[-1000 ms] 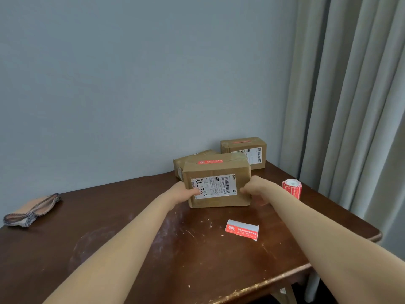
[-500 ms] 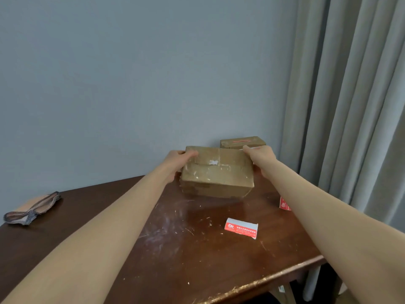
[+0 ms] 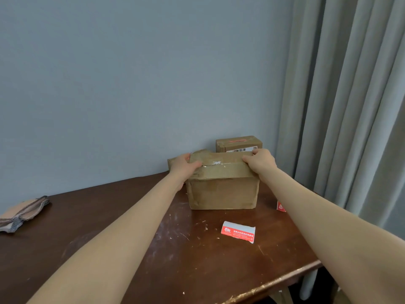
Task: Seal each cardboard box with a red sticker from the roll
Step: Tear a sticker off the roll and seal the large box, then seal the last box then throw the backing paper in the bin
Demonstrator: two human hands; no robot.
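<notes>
The cardboard box (image 3: 222, 191) stands near the back of the wooden table (image 3: 131, 249), in front of the wall, its long side facing the camera. Its base looks to be on the tabletop, though the contact line is hard to read. The upward face shows a flap seam with scraps of torn white tape and no red seal.

The left hand (image 3: 184, 166) grips the top left corner and the right hand (image 3: 259, 161) the top right. On both, the fingers curl over the far edge and the thumbs lie on the top face, so the box is clamped between them.

The box is probably light, judging by the easy two-corner hold. The board is worn and creased, stiff at the edges but likely to give in the middle of the flaps. The corners and short ends are therefore the better places to hold it, leaving the seam free for pressing.

A loose red sticker (image 3: 238, 231) lies on the table just in front of the box. The sticker roll (image 3: 281, 206) is mostly hidden behind the right forearm.

Behind stands a sealed box (image 3: 238, 144) with a red strip on top, and another box (image 3: 172, 162) peeks out at the left. A striped-edged cloth (image 3: 24, 210) lies at the table's far left, and a grey curtain (image 3: 350, 106) hangs on the right.
</notes>
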